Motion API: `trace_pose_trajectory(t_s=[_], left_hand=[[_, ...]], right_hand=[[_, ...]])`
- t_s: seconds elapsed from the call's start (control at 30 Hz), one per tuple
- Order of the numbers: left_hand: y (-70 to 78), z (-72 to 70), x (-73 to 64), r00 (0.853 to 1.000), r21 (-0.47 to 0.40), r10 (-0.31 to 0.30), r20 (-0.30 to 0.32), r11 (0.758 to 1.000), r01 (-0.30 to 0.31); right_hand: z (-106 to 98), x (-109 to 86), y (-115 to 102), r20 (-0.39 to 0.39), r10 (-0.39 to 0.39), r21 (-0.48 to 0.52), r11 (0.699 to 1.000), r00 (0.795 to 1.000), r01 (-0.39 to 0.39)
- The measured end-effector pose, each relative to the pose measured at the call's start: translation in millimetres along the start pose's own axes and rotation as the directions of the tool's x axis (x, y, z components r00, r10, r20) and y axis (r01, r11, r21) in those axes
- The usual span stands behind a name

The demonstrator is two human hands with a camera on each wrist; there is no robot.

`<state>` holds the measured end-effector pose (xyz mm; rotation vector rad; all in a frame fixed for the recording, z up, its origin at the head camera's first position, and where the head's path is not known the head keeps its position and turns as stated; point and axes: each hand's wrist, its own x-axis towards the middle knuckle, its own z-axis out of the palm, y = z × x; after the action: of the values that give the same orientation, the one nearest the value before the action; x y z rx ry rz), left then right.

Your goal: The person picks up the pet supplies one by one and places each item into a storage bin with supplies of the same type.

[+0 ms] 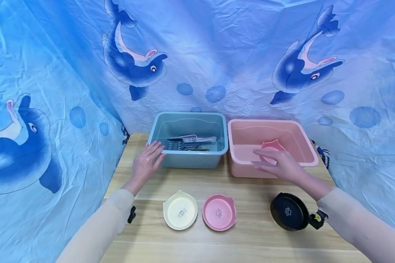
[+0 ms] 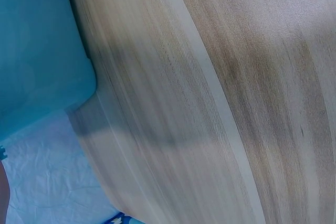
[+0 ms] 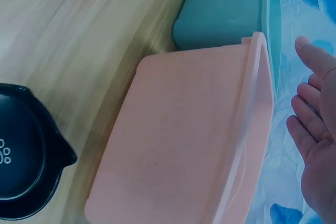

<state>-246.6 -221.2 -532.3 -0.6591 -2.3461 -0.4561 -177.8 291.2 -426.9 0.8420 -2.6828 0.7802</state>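
At the front left corner of the blue bin [image 1: 192, 161], my left hand [image 1: 145, 164] has its fingers stretched out over the rim. Inside that bin lie several slotted litter scoops [image 1: 202, 139]. Above the front rim of the pink bin [image 1: 245, 170] hovers my right hand [image 1: 281, 165], its fingers extended and holding nothing; the right wrist view shows this hand [image 3: 320, 114] with its palm bare. A pink cat-eared bowl [image 1: 274, 144] rests in the pink bin, partly hidden by the right hand.
On the wooden table [image 1: 250, 237] stand a cream bowl [image 1: 180, 210], a pink bowl [image 1: 219, 212] and, under the right forearm, a black bowl [image 1: 289, 212]. A blue dolphin-print curtain [image 1: 197, 54] hangs behind the bins and along the sides.
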Motion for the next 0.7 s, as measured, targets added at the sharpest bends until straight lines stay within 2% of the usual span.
trace_pose_trajectory(t_s=[0.17, 0.37, 0.57, 0.7], left_hand=[[-0.8, 1.0, 0.6, 1.000, -0.004, 0.001, -0.003, 1.000, -0.001], [-0.1, -0.2, 1.7, 1.000, -0.010, -0.001, 0.003, 1.000, 0.001], [-0.2, 0.7, 1.3, 1.000, -0.010, 0.008, -0.008, 1.000, -0.008], [-0.3, -0.1, 1.5, 1.000, -0.013, 0.005, -0.004, 1.000, -0.005]], right_hand=[[-8.0, -15.3, 2.7, 0.048, 0.070, -0.004, 0.998, 0.996, -0.070], [-16.9, -42.6, 6.0, 0.085, 0.143, -0.014, 0.990, 0.986, -0.142], [-24.3, -71.3, 8.0, 0.063, 0.197, -0.044, 0.980, 0.978, -0.194], [-27.6, -86.0, 10.4, 0.038, 0.206, -0.074, 0.976, 0.978, -0.203]])
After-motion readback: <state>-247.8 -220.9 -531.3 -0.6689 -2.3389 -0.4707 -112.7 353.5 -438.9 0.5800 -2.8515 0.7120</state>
